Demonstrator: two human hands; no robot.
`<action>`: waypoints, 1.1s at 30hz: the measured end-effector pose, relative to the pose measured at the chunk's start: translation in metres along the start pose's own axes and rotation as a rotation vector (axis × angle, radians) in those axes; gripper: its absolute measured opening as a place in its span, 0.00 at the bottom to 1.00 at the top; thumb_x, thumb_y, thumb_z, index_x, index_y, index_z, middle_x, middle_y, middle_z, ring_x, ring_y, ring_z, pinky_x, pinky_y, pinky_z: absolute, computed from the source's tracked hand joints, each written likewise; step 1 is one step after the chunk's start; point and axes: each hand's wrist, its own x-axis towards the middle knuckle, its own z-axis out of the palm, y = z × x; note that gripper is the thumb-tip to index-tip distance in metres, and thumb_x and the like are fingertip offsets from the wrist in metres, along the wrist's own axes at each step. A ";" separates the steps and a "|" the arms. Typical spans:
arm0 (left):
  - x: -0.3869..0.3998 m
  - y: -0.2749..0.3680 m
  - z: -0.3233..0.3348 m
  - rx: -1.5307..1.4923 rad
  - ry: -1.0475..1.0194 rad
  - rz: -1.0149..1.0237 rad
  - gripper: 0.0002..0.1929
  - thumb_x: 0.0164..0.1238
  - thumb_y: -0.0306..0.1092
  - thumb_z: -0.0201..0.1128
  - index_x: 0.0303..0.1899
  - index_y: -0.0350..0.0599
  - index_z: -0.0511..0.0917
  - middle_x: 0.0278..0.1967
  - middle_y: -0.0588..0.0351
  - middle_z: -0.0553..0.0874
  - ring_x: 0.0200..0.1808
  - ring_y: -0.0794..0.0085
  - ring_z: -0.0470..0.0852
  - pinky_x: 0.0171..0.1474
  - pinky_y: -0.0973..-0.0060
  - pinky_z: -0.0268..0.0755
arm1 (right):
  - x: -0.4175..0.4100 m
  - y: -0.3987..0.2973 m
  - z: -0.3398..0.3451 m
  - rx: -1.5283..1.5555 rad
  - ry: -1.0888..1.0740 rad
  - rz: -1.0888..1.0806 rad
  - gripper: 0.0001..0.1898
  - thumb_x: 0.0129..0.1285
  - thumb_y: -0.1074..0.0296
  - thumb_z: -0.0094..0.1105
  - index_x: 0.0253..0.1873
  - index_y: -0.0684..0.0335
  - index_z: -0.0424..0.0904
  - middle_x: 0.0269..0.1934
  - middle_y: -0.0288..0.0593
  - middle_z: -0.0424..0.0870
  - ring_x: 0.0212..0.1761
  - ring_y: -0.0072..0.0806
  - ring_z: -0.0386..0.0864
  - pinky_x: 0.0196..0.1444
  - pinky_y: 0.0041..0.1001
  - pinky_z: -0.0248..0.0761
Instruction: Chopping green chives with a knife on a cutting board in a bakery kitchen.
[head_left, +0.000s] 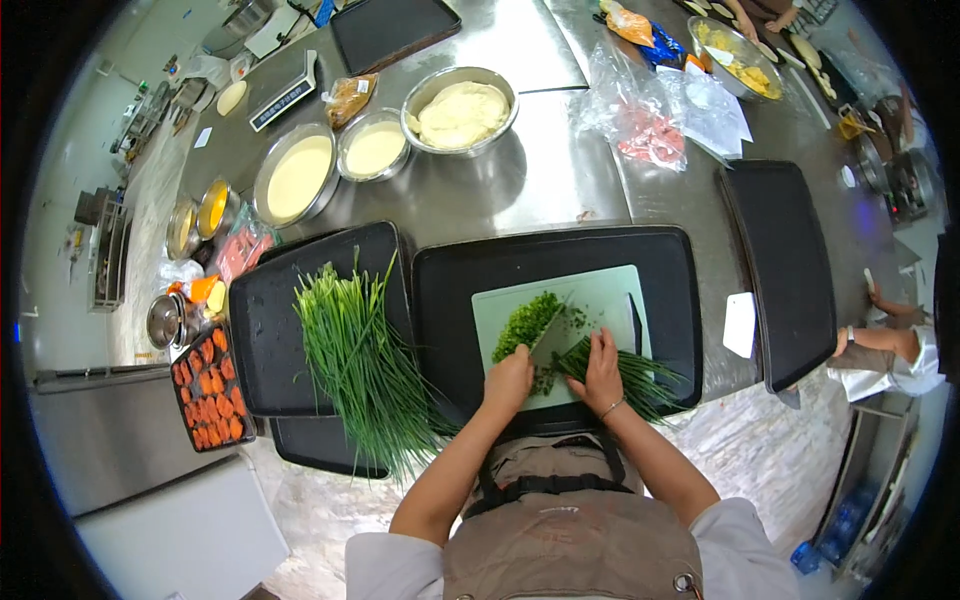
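My left hand (510, 379) grips a kitchen knife (549, 328), its blade between chopped greens and uncut stalks on a pale green cutting board (491, 304). The chopped chives (529, 319) are heaped left of the blade, with loose bits around it. Fingers extended, my right hand (602, 373) holds down a bundle of long green chives (641, 382), whose tips reach over the board's right side. Under the board is a black tray (450, 277). A larger bunch of chives (360, 352) lies across another black tray (262, 337) on the left.
Beyond the trays stand metal bowls of pale batter (298, 178) and dough (465, 116), and a scale (285, 94). Orange food pieces fill a small tray (214, 390) far left. To the right are a white card (740, 325) and a black tray (784, 270); a co-worker's arm (885, 341) is beside it.
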 end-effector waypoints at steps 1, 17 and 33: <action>-0.002 -0.003 -0.003 0.015 0.014 -0.029 0.06 0.67 0.31 0.56 0.37 0.40 0.70 0.24 0.41 0.82 0.27 0.44 0.83 0.30 0.51 0.74 | -0.001 0.000 0.000 -0.003 0.006 0.002 0.55 0.43 0.60 0.81 0.72 0.74 0.52 0.71 0.63 0.52 0.73 0.59 0.55 0.71 0.44 0.59; -0.039 0.008 -0.010 -0.072 -0.014 -0.036 0.10 0.71 0.35 0.54 0.41 0.36 0.70 0.25 0.36 0.82 0.29 0.39 0.82 0.33 0.46 0.72 | 0.014 -0.009 -0.031 -0.216 -0.007 0.064 0.52 0.43 0.57 0.80 0.70 0.72 0.56 0.57 0.55 0.68 0.61 0.50 0.66 0.64 0.42 0.61; -0.036 0.028 -0.006 -0.012 -0.244 -0.138 0.09 0.68 0.33 0.57 0.37 0.35 0.72 0.24 0.36 0.81 0.29 0.39 0.82 0.32 0.50 0.72 | -0.003 -0.003 -0.026 -0.302 0.074 0.077 0.50 0.45 0.51 0.77 0.69 0.68 0.59 0.55 0.50 0.71 0.61 0.44 0.68 0.65 0.43 0.58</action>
